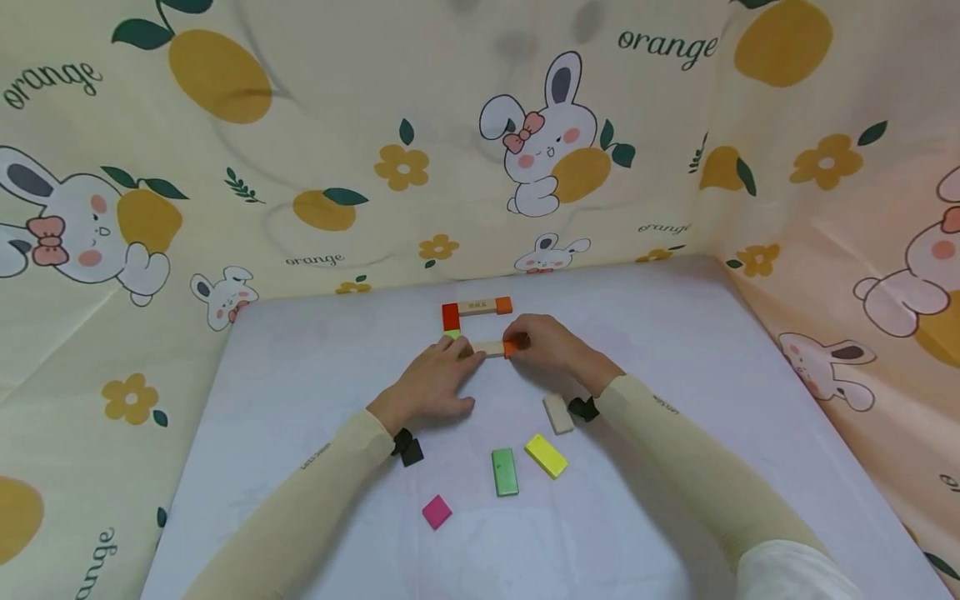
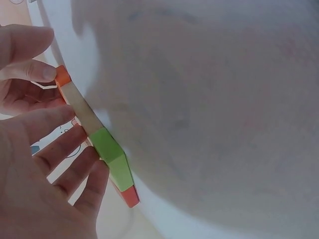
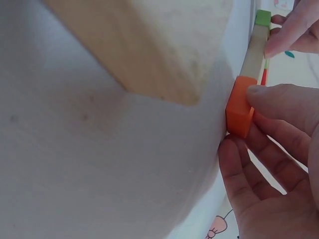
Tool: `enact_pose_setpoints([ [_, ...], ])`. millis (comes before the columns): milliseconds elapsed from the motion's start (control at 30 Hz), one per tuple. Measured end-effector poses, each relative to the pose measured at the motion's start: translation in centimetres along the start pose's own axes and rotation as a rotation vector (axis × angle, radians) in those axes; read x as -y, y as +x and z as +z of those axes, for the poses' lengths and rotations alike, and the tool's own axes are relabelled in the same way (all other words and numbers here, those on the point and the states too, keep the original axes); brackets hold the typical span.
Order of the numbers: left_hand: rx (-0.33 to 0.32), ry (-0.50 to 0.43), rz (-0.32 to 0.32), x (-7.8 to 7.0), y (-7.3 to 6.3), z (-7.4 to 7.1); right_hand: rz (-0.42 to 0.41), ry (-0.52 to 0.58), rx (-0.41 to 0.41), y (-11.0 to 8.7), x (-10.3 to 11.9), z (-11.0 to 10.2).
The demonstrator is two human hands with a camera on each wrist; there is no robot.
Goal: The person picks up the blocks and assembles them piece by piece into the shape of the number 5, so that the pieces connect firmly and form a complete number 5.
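My right hand [image 1: 553, 346] pinches a small orange block [image 3: 239, 107] between thumb and fingers, at the right end of a plain wooden block [image 1: 491, 349]. My left hand [image 1: 433, 382] lies at that row's other end, fingers extended. In the left wrist view its fingertips touch the wooden block [image 2: 83, 106] and a light green block [image 2: 113, 159]. Behind the hands, a red block [image 1: 450, 317] joins the green piece to a back row: a printed wooden block [image 1: 477, 307] with an orange block [image 1: 504, 305] at its right end.
Nearer me on the white tabletop [image 1: 615, 533] lie loose blocks: wooden [image 1: 558, 414], yellow [image 1: 546, 456], green [image 1: 505, 472] and magenta [image 1: 437, 512]. A black piece [image 1: 412, 452] lies beside my left wrist. A patterned cloth [image 1: 420, 100] rises behind the table.
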State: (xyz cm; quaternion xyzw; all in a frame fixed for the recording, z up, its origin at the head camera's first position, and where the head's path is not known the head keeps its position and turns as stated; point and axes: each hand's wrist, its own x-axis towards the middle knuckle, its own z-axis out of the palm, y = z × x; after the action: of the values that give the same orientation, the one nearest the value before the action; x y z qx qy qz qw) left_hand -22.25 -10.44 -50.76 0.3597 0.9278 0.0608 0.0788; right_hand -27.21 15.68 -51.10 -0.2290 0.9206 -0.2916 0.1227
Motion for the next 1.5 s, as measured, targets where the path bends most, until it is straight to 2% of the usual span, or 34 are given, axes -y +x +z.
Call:
enact_pose_setpoints([
  [300,-0.007,0.011,-0.010,0.0,0.1,0.0,0.019,0.009,-0.001,-0.1,0.1,-0.1],
  [500,0.000,0.004,-0.008,0.0,0.1,0.2,0.040,0.052,0.013,-0.3,0.1,-0.2],
  [667,0.004,0.012,-0.015,-0.2,0.1,0.3,0.048,0.077,-0.011,-1.1,0.0,-0.7],
  [933,0.006,0.011,-0.015,-0.2,0.0,0.2,0.021,0.103,-0.083,-4.9,0.6,-2.9],
  [1133,-0.004,0.053,-0.011,0.0,0.0,-0.3,-0.007,0.091,-0.079,-7.8,0.8,-4.0],
  [1300,-0.006,0.036,0.000,-0.1,0.2,-0.7,0.057,0.086,-0.033,-10.0,0.4,-3.3],
  [1500,0.003,0.050,-0.002,-0.3,0.2,0.1,0.082,0.102,0.025,-12.4,0.1,-1.4],
])
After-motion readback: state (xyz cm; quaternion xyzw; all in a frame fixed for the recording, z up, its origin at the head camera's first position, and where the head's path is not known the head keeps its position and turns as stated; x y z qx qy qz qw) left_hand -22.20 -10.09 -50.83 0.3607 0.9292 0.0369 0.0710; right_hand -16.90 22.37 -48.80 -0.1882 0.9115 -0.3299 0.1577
